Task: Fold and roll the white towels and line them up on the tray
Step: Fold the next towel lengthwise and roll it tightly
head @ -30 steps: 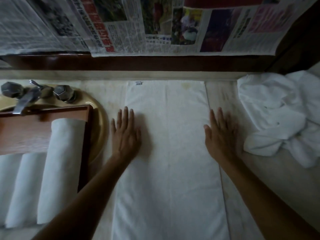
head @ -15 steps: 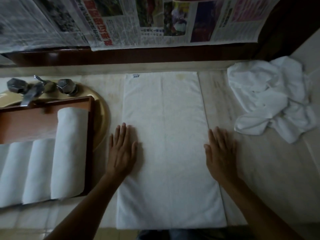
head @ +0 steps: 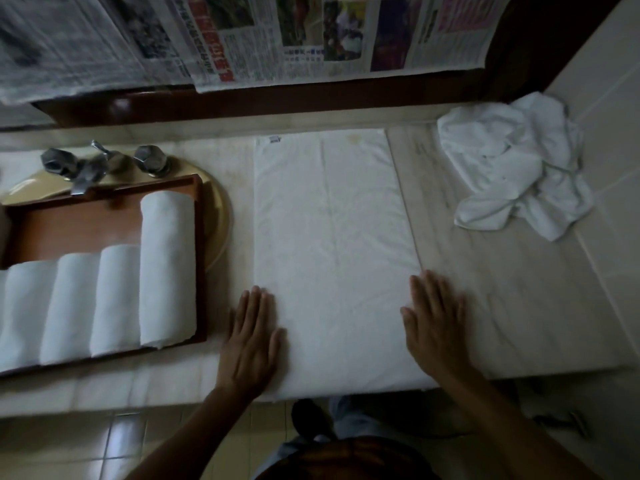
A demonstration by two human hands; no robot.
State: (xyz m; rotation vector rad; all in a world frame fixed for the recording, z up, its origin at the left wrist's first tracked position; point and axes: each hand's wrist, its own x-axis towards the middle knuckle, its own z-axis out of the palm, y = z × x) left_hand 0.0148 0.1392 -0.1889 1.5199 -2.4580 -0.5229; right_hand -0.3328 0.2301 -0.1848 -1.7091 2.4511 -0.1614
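Folded towel (head: 332,237) lies flat on the table (head: 519,306) beside the tray (head: 69,223); the left hand (head: 252,341) and right hand (head: 436,327), flat and gripping nothing, have slid to its near end, so rolling seems next.

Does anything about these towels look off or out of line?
Yes. On the tray, the rightmost rolled towel is longer than the other rolls, so the far ends don't line up. The flat towel also has a faint yellowish mark near its far edge.

Newspaper sheets (head: 277,36) hang above the marble counter (head: 519,289); a metal tap (head: 86,171) stands over the yellowish basin (head: 217,216).
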